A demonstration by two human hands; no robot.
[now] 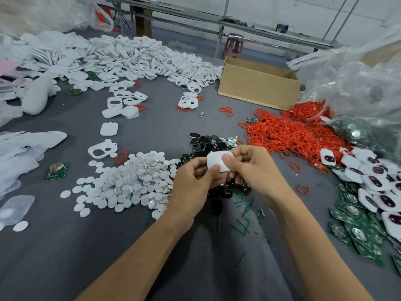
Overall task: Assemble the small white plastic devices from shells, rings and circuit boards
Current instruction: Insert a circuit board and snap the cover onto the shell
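Two bare forearms are reaching in from the near edge. The left hand and right hand are meeting over the grey table, both pinching one white shell between thumbs and fingertips, just above scattered black parts. The shell is looking light, stiff and smooth, probably slippery, so gripping its long edges should be steadying it. Heaps of red rings and circuit boards are lying to the right.
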